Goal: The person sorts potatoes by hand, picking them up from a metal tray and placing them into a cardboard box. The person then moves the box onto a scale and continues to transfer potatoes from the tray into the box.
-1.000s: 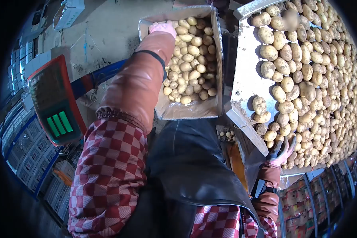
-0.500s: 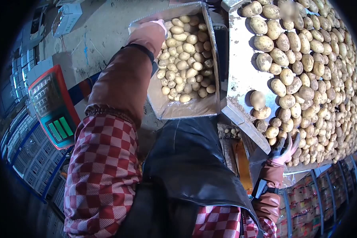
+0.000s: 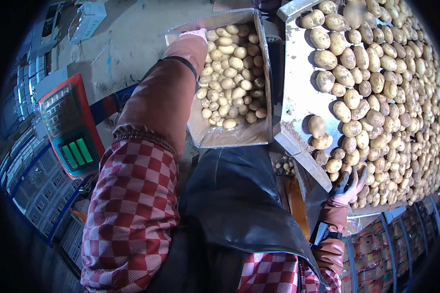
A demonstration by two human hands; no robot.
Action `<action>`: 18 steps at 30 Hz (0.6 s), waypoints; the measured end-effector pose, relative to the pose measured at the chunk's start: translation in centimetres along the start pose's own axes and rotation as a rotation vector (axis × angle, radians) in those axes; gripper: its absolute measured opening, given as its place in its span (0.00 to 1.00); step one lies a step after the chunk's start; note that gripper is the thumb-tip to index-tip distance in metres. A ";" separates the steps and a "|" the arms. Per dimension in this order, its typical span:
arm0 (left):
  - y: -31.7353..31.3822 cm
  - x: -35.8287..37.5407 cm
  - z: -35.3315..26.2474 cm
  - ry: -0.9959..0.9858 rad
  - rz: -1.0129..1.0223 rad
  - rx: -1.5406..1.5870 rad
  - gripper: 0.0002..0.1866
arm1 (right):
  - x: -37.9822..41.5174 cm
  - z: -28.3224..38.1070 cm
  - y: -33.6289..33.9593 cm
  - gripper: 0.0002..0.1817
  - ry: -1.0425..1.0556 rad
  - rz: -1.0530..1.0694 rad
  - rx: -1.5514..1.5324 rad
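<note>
A cardboard box (image 3: 230, 141) lined with clear film holds many pale potatoes (image 3: 230, 73). My left hand (image 3: 195, 34), at the end of a brown sleeve, lies at the box's far left rim; its fingers are mostly hidden. On the right, a pale metal sorting table (image 3: 298, 93) carries a wide layer of potatoes (image 3: 376, 117), some with soil on them. My right hand (image 3: 349, 186) rests at the near edge of this layer, dark-tipped fingers stretched out and apart, touching potatoes without gripping one.
A red and green scale display (image 3: 72, 127) stands on a post left of my arm. An open carton (image 3: 87, 22) lies on the floor at the far left. Stacked crates (image 3: 39, 195) fill the lower left, and packed goods (image 3: 381, 249) lie below the table at right.
The view has shifted slightly, so the box and scale appear a little farther right. My left hand stays at the box rim, and my right hand remains on the potatoes with barely any movement.
</note>
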State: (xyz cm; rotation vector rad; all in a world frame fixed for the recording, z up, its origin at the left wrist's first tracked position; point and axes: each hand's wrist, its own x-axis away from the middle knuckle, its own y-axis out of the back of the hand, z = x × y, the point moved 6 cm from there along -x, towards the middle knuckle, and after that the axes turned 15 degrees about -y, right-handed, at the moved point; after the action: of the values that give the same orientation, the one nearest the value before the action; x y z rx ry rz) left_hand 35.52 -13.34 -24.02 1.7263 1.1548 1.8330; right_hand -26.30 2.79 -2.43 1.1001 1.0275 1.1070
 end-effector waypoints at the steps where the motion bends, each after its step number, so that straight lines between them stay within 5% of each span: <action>1: 0.0 0.3 -0.7 -0.051 -0.007 -0.126 0.22 | 0.0 0.0 0.0 0.16 0.004 -0.002 -0.004; 6: 0.5 1.6 -1.8 -0.011 0.021 -0.260 0.21 | 0.2 -0.2 -0.1 0.16 -0.007 0.001 -0.013; 10: 1.9 4.0 -3.2 -0.081 -0.212 -0.264 0.18 | 0.1 -0.1 0.0 0.16 0.028 -0.010 -0.027; 14: 4.8 11.0 -4.6 -0.063 -0.545 -0.074 0.28 | 0.2 -0.4 0.1 0.18 0.043 -0.010 -0.061; 16: 2.2 13.0 -4.2 -0.022 -0.433 0.597 0.23 | 0.1 -0.1 0.1 0.21 0.006 0.024 -0.100; 17: -1.5 12.2 -4.0 -0.111 -0.625 0.778 0.11 | 0.1 -0.5 0.0 0.22 0.021 0.019 -0.103; 18: -5.9 12.6 -4.4 0.319 -0.559 1.570 0.12 | 0.0 -0.9 -0.3 0.24 0.036 0.010 -0.106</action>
State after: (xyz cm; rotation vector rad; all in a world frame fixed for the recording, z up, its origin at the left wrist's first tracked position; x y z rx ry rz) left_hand 27.51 -1.83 -20.00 1.2300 3.2551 0.6743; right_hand -27.17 2.91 -2.90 1.0052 0.9806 1.1795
